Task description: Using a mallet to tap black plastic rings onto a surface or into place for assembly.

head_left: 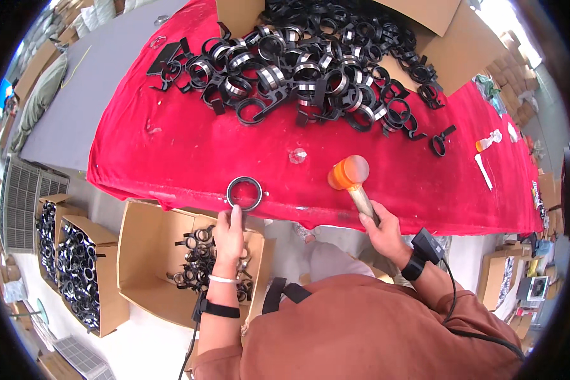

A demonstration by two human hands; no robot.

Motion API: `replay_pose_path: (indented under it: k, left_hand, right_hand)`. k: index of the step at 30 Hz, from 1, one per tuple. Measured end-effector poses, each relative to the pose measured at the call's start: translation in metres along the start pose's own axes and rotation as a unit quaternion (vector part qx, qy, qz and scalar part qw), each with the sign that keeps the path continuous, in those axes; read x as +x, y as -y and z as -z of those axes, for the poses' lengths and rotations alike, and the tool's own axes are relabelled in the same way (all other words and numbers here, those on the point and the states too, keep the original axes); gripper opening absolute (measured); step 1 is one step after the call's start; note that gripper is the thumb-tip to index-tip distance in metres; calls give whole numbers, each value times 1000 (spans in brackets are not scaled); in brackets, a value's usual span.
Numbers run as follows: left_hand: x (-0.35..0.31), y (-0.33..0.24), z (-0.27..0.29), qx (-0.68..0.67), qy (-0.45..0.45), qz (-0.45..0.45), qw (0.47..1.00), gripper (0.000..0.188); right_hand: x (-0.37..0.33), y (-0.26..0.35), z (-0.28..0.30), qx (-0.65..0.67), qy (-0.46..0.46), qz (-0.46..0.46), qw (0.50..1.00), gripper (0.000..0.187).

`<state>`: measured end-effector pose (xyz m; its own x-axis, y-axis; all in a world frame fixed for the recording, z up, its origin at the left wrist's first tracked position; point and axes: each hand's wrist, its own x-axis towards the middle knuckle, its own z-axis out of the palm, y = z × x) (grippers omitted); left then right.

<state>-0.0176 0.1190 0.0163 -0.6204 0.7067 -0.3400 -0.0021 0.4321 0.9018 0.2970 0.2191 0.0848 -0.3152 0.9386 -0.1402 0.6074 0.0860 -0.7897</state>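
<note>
My right hand (384, 229) is wrapped round the wooden handle of a mallet (351, 174) with an orange head, held above the front part of the red-covered table (202, 152). At the table's front edge, my left hand (229, 231) touches a black ring with a silvery inner band (245, 194). Its thumb or a finger lies at the ring's near rim; the rest of the grip is partly hidden. Farther back, a big heap of black ring-shaped parts with tabs and silvery bands (307, 69) covers the table. One such part (439, 144) lies apart on the right.
A large cardboard box (475, 50) lies at the back, with parts spilling from it. Below the table's left front stands an open carton (149, 253) with ring parts inside. Two more filled cartons (107, 285) stand farther left. Scraps of plastic (491, 140) lie at the right.
</note>
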Motion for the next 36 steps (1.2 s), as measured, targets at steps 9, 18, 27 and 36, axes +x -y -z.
replay_pose_path:
  k: [9,18,27,36]
  left_hand:
    - [0,-16,2,-172,23,91,981,27]
    - [0,-30,0,-197,-2,104,975,24]
    - [0,-16,-2,-237,28,120,964,20]
    - [2,-17,-1,-240,16,129,962,20]
  right_hand:
    - [-8,88,-37,75,25,300,951,51]
    - [1,52,-61,-44,174,224,958,53]
    - [55,144,-90,41,36,430,901,55]
    - [88,151,-88,-44,65,363,928,51]
